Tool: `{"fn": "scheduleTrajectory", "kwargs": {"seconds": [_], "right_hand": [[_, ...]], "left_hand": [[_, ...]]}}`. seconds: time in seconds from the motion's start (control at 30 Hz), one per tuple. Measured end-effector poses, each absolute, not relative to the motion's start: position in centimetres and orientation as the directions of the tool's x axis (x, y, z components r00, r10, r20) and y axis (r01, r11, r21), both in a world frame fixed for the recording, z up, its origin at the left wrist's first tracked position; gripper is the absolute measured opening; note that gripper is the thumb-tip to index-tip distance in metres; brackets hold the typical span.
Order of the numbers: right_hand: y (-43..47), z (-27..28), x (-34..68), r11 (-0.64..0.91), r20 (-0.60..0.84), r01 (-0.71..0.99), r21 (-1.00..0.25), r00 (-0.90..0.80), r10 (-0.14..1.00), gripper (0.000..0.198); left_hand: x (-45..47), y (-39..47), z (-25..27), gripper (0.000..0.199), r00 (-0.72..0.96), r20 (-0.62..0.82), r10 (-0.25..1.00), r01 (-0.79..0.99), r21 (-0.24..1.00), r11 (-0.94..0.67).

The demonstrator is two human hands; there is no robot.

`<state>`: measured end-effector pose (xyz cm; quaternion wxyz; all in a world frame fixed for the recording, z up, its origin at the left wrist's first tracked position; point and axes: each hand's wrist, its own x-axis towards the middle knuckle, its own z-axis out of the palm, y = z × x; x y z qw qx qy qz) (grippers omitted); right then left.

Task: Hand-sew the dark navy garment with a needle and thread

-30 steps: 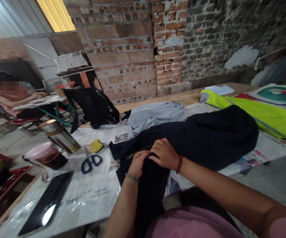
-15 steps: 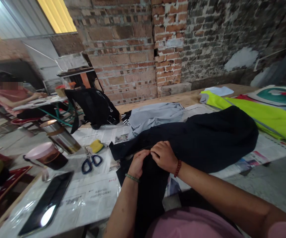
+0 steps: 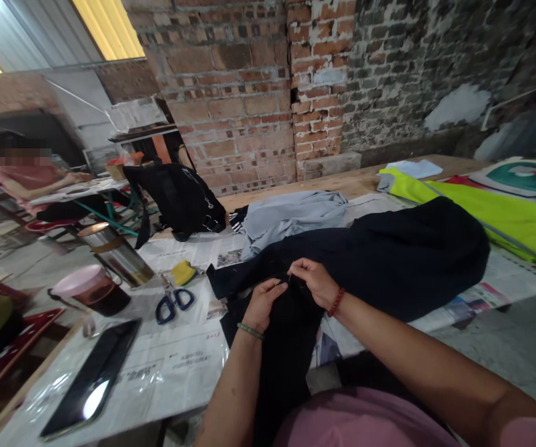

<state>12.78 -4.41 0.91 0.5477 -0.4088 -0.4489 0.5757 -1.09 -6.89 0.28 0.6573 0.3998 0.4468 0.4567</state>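
A dark navy garment (image 3: 389, 261) lies across the table and hangs over its front edge towards my lap. My left hand (image 3: 263, 304), with a green bead bracelet, pinches a fold of this garment between thumb and forefinger. Just right of it and slightly higher, my right hand (image 3: 315, 284), with a red bead bracelet, is closed in a pinch. From its fingertips a thin pale sliver, which looks like a needle (image 3: 290, 277), points down to the cloth by my left thumb. Any thread is too fine to make out.
Left of the garment lie blue-handled scissors (image 3: 174, 304), a yellow sponge-like piece (image 3: 183, 272), a phone (image 3: 93, 379), a pink-lidded cup (image 3: 93, 288) and a steel tumbler (image 3: 116, 253). Behind are a black bag (image 3: 177, 202) and grey clothing (image 3: 296, 214). An iron (image 3: 522, 176) stands right. A person (image 3: 30, 174) sits far left.
My right hand has lifted slightly away from my left, and the thin sliver now shows between them. My left hand keeps its pinch on the garment. The view has shifted slightly.
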Motion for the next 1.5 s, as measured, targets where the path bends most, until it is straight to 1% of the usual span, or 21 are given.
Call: {"fn": "scheduleTrajectory", "kwargs": {"seconds": [0.07, 0.13, 0.2, 0.3, 0.4, 0.43, 0.57, 0.77, 0.87, 0.97, 1.03, 1.07, 1.13, 1.17, 1.2, 1.23, 1.27, 1.33, 1.4, 1.47, 1.5], "right_hand": [[-3.7, 1.4, 13.2, 0.014, 0.02, -0.285, -0.958, -0.019, 1.0, 0.016], [-3.0, 2.2, 13.8, 0.043, 0.05, -0.269, -0.962, -0.022, 0.998, 0.015], [-2.2, 3.3, 14.4, 0.04, 0.075, -0.268, -0.963, -0.121, 0.99, 0.016], [-1.1, 5.3, 15.0, -0.023, 0.076, -0.321, -0.947, -0.294, 0.953, 0.015], [0.4, 7.4, 15.4, -0.062, 0.076, -0.379, -0.923, -0.34, 0.937, 0.006], [0.9, 8.0, 15.5, -0.064, 0.081, -0.398, -0.915, -0.337, 0.938, 0.004], [2.7, 10.2, 16.3, -0.071, 0.099, -0.488, -0.87, -0.314, 0.944, 0.014], [4.7, 11.4, 17.1, -0.082, 0.06, -0.583, -0.808, -0.221, 0.974, 0.018], [5.3, 11.9, 17.1, -0.038, 0.068, -0.617, -0.786, -0.148, 0.987, 0.018], [5.2, 12.1, 16.6, 0.051, 0.116, -0.611, -0.79, -0.067, 0.991, 0.017], [4.4, 11.4, 16.0, 0.105, 0.158, -0.53, -0.841, -0.054, 0.986, 0.015], [3.6, 10.8, 15.7, 0.132, 0.179, -0.454, -0.881, -0.062, 0.982, 0.013], [1.7, 8.7, 15.0, 0.207, 0.229, -0.219, -0.954, -0.081, 0.97, 0.008], [0.5, 7.3, 14.6, 0.272, 0.276, -0.064, -0.96, -0.076, 0.958, 0.007], [-0.6, 5.9, 14.4, 0.352, 0.345, 0.103, -0.93, -0.079, 0.935, 0.007], [-1.7, 4.4, 14.2, 0.43, 0.418, 0.241, -0.87, -0.102, 0.903, 0.008], [-2.6, 3.0, 14.0, 0.487, 0.479, 0.336, -0.806, -0.113, 0.871, 0.01], [-3.9, 0.7, 14.1, 0.516, 0.523, 0.437, -0.736, -0.116, 0.844, 0.012], [-4.2, -0.6, 14.7, 0.487, 0.521, 0.48, -0.729, -0.072, 0.851, 0.013], [-4.0, -1.1, 15.8, 0.454, 0.516, 0.503, -0.736, -0.018, 0.856, 0.013], [-3.9, -1.1, 16.5, 0.447, 0.52, 0.511, -0.734, 0.002, 0.854, 0.013]], "left_hand": [[-1.1, -6.9, 0.2, 0.017, 0.183, -0.225, 0.957, -0.242, 0.933, 0.265], [-1.1, -6.8, 0.1, 0.017, 0.186, -0.23, 0.955, -0.239, 0.932, 0.271], [-1.1, -6.8, 0.0, 0.016, 0.186, -0.234, 0.954, -0.245, 0.93, 0.275], [-1.1, -6.7, -0.1, 0.017, 0.178, -0.247, 0.953, -0.244, 0.927, 0.285], [-1.1, -6.6, 0.0, 0.017, 0.156, -0.258, 0.953, -0.25, 0.923, 0.291], [-1.1, -6.6, 0.1, 0.017, 0.149, -0.259, 0.954, -0.256, 0.922, 0.291], [-1.0, -6.6, 0.3, 0.016, 0.141, -0.269, 0.953, -0.264, 0.917, 0.298], [-1.1, -6.6, 0.1, 0.016, 0.15, -0.273, 0.95, -0.259, 0.917, 0.305], [-1.2, -6.5, 0.0, 0.016, 0.15, -0.269, 0.952, -0.251, 0.921, 0.299], [-1.2, -6.5, 0.0, 0.016, 0.145, -0.275, 0.951, -0.25, 0.919, 0.304], [-1.2, -6.5, 0.0, 0.016, 0.139, -0.279, 0.95, -0.253, 0.918, 0.307], [-1.2, -6.5, 0.1, 0.016, 0.133, -0.278, 0.951, -0.26, 0.917, 0.304], [-1.2, -6.4, 0.2, 0.016, 0.121, -0.27, 0.955, -0.281, 0.914, 0.294], [-1.2, -6.4, 0.2, 0.016, 0.116, -0.265, 0.957, -0.292, 0.912, 0.288], [-1.2, -6.4, 0.2, 0.016, 0.112, -0.258, 0.96, -0.302, 0.911, 0.28], [-1.2, -6.5, 0.3, 0.016, 0.109, -0.25, 0.962, -0.307, 0.912, 0.272], [-1.2, -6.5, 0.3, 0.016, 0.108, -0.243, 0.964, -0.307, 0.914, 0.265], [-1.2, -6.5, 0.2, 0.017, 0.105, -0.23, 0.968, -0.293, 0.923, 0.251], [-1.2, -6.5, 0.1, 0.017, 0.114, -0.215, 0.97, -0.25, 0.939, 0.237], [-1.1, -6.5, -0.1, 0.016, 0.136, -0.178, 0.975, -0.144, 0.97, 0.197], [-1.0, -6.5, -0.2, 0.015, 0.157, -0.151, 0.976, -0.06, 0.985, 0.162]]}}
